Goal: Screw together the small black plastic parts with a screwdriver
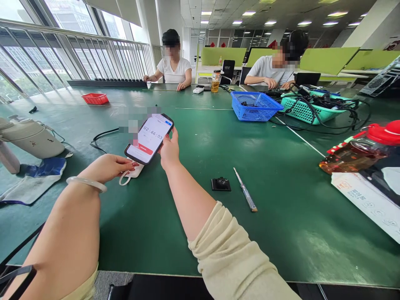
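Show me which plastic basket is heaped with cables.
The turquoise basket, rightmost of the three: black cables pile above its rim. In the blue basket, dark contents sit low; the red basket, leftmost, shows no cables.

Right hand [170,149] grips smartphone [152,136] by its edge, screen reads 02:46:03. Left hand [111,166] pinches white looped block [136,171] under it. Screwdriver [245,190] near small black module [221,184], green table [200,137].

Bright daylight from left-side windows [71,16]
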`<state>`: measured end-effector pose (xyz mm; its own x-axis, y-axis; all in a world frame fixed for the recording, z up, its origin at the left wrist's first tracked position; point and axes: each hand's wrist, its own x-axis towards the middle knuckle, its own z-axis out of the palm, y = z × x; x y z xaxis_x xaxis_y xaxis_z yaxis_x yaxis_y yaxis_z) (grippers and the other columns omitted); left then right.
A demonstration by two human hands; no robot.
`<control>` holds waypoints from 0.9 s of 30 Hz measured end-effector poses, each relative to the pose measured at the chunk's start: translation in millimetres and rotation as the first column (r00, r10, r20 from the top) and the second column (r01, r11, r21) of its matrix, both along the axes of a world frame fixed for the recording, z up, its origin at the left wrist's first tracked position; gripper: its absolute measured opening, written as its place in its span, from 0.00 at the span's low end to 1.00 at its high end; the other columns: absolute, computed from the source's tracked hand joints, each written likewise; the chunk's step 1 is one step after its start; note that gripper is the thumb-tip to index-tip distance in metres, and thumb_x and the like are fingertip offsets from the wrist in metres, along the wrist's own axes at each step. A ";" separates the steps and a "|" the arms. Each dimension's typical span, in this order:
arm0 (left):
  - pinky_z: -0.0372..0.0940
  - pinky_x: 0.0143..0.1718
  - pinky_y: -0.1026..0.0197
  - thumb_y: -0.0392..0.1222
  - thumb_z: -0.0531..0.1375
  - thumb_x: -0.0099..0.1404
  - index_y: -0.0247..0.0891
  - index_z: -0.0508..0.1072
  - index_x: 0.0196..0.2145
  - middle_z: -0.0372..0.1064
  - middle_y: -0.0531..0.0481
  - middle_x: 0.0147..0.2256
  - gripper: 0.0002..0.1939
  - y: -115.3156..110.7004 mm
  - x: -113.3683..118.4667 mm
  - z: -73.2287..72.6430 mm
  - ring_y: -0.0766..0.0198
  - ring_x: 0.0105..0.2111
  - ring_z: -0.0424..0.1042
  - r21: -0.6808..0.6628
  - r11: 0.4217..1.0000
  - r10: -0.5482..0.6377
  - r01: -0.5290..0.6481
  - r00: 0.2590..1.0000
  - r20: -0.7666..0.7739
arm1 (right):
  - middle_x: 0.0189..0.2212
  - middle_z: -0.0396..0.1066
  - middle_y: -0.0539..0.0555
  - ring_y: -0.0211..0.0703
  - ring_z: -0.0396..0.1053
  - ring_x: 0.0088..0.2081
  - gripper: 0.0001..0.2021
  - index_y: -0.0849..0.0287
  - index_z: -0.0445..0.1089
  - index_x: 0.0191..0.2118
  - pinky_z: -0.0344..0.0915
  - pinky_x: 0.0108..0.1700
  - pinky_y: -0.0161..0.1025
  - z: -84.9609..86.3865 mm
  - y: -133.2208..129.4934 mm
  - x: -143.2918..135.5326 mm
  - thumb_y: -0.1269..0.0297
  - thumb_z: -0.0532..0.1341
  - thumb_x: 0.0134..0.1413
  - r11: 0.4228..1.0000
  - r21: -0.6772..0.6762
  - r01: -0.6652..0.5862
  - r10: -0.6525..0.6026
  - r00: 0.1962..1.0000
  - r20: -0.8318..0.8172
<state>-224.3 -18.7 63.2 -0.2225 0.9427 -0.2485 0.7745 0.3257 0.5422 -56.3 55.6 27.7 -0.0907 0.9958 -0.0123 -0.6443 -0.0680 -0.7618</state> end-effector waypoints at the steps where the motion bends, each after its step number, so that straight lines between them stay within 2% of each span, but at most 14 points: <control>1: 0.63 0.38 0.60 0.61 0.68 0.44 0.41 0.83 0.35 0.79 0.53 0.32 0.25 -0.5 1.3 0.9 0.57 0.36 0.71 0.002 1.000 0.000 0.000 1.000 -0.028 | 0.55 0.71 0.54 0.40 0.73 0.53 0.26 0.49 0.48 0.70 0.71 0.54 0.44 -0.6 -0.6 0.0 0.67 0.47 0.69 1.000 0.021 -0.007 0.006 1.000 0.004; 5: 0.63 0.41 0.61 0.54 0.68 0.48 0.41 0.82 0.32 0.79 0.54 0.31 0.17 -2.9 8.0 3.8 0.56 0.38 0.72 0.013 1.000 0.003 -0.003 1.000 -0.021 | 0.60 0.69 0.54 0.41 0.70 0.58 0.28 0.50 0.47 0.71 0.67 0.60 0.48 -2.0 -0.8 -1.0 0.67 0.46 0.68 0.997 0.075 -0.021 0.018 0.999 0.033; 10: 0.63 0.41 0.61 0.47 0.67 0.51 0.40 0.81 0.31 0.79 0.54 0.29 0.11 -4.6 12.9 5.1 0.56 0.37 0.73 0.002 1.000 0.015 -0.015 1.000 0.003 | 0.61 0.68 0.55 0.40 0.68 0.61 0.28 0.53 0.50 0.71 0.63 0.64 0.46 -3.0 -1.7 -3.2 0.68 0.47 0.68 0.992 0.123 -0.020 0.014 0.999 0.042; 13: 0.63 0.41 0.61 0.45 0.66 0.53 0.39 0.80 0.31 0.79 0.54 0.29 0.09 -5.3 13.5 5.4 0.57 0.37 0.73 0.012 1.000 0.003 -0.003 1.000 0.004 | 0.61 0.68 0.56 0.40 0.68 0.61 0.28 0.54 0.49 0.72 0.64 0.63 0.47 -4.0 -2.2 -3.2 0.67 0.47 0.68 0.992 0.127 -0.014 0.006 0.998 0.058; 19: 0.62 0.39 0.61 0.45 0.66 0.55 0.39 0.80 0.31 0.79 0.54 0.30 0.08 -6.1 13.2 6.5 0.57 0.36 0.72 0.032 0.999 0.016 -0.016 1.000 -0.024 | 0.60 0.70 0.55 0.40 0.70 0.59 0.28 0.53 0.47 0.72 0.66 0.61 0.47 -6.8 -0.6 -3.3 0.65 0.47 0.69 0.991 0.132 -0.004 -0.007 0.996 0.086; 25: 0.62 0.40 0.61 0.47 0.66 0.53 0.39 0.81 0.31 0.79 0.53 0.29 0.10 -3.4 11.3 6.3 0.57 0.36 0.72 0.031 0.999 0.011 -0.009 0.998 -0.058 | 0.57 0.72 0.55 0.41 0.71 0.58 0.27 0.52 0.51 0.71 0.67 0.60 0.47 -8.9 -0.6 -4.5 0.64 0.48 0.69 0.990 0.143 -0.005 -0.005 0.998 0.065; 27: 0.62 0.41 0.62 0.49 0.66 0.51 0.39 0.82 0.31 0.80 0.53 0.31 0.12 -4.4 9.3 7.9 0.57 0.37 0.72 -0.002 0.999 -0.037 0.037 0.998 -0.058 | 0.55 0.73 0.53 0.42 0.72 0.56 0.25 0.51 0.54 0.69 0.68 0.59 0.47 -11.8 0.0 -7.4 0.62 0.48 0.68 0.988 0.153 -0.003 -0.009 0.997 0.079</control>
<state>-214.9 -23.1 71.1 -0.2018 0.9503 -0.2372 0.8161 0.2970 0.4957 -63.7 55.6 15.9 -0.0928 0.9867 0.1333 -0.5815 0.0550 -0.8117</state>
